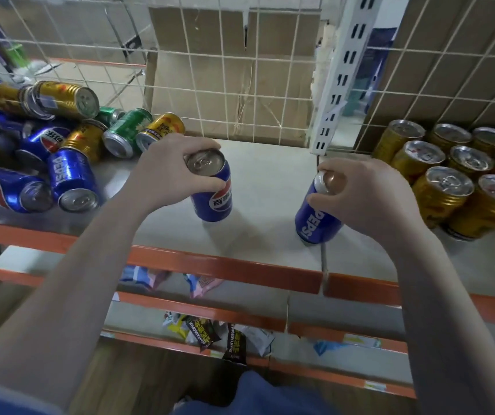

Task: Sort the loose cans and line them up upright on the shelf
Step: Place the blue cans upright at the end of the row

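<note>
The left hand [174, 172] grips the top rim of a blue Pepsi can [212, 190], fingers and thumb curled round the lid, and the can stands upright near the middle of the shelf [270, 181], somewhat nearer the front edge than the back. The right hand [369, 196] pinches the top of a second blue Pepsi can [315, 217] in the same way; this one leans a little and its base sits close to the orange front edge [228, 268], at the seam where two shelf boards meet. Both look like sealed aluminium drink cans, so I judge them fairly heavy for their size, rigid while full, but thin-walled and easy to dent if squeezed on the side. The painted sides are smooth and probably slippery, which makes the raised top rim the surer place to hold for short moves; for a longer carry, a wrap round the middle of the body would be steadier. At the left end of the shelf lies a heap of loose cans [45, 151], blue, gold and green, mostly on their sides and resting on each other, so any one pulled out may set others rolling. At the right end a block of gold cans [455, 175] stands upright in rows against the wire mesh back [240, 85]. The bare stretch between the two groups seems the place for a blue row.
</note>
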A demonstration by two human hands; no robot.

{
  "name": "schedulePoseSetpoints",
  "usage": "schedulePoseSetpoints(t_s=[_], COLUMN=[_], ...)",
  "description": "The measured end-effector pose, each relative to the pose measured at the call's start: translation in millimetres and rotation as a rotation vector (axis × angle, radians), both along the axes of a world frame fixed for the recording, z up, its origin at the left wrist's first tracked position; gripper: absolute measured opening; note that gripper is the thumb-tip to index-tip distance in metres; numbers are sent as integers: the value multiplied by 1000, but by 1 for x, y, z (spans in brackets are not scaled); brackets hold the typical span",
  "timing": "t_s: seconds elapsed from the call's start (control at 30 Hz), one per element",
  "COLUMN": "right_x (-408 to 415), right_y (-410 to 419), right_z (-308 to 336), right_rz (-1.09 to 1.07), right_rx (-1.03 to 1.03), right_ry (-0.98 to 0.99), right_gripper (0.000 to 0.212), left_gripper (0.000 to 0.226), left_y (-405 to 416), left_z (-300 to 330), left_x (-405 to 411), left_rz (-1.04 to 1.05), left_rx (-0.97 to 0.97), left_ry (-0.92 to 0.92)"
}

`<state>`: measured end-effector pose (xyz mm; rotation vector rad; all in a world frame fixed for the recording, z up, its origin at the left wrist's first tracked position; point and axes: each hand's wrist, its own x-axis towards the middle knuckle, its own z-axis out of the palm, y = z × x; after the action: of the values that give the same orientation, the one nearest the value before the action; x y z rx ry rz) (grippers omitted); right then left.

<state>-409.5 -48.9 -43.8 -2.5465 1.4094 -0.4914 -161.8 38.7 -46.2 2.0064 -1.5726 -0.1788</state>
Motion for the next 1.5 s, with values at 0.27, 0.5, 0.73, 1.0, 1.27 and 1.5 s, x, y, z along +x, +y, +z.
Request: schedulePoseSetpoints(t_s=[0.27,0.5,0.73,1.0,1.27,1.5], right_x=[-56,-108,-184,-321,-479,-548], right_y=[34,71,94,64,9,-23], right_z=[2,7,20,22,20,15], right_rz=[-118,-231,-357,-432,-416,-486], right_rx=[-57,-82,-13,33,36,90], right_ry=[-53,-52,-73,-83,-35,-68], right_gripper=[44,46,42,50,56,50], left_gripper=[61,52,49,44,45,51], left_y=[9,25,29,-6,-57,-97], left_z=[14,24,29,37,34,41], left_x=[-48,-102,-181,-319,-483,-560], left_rz=[13,-87,-177,-245,-286,-388], left_rx=[-9,-12,40,34,103,111], left_ry=[106,152,185,151,220,211])
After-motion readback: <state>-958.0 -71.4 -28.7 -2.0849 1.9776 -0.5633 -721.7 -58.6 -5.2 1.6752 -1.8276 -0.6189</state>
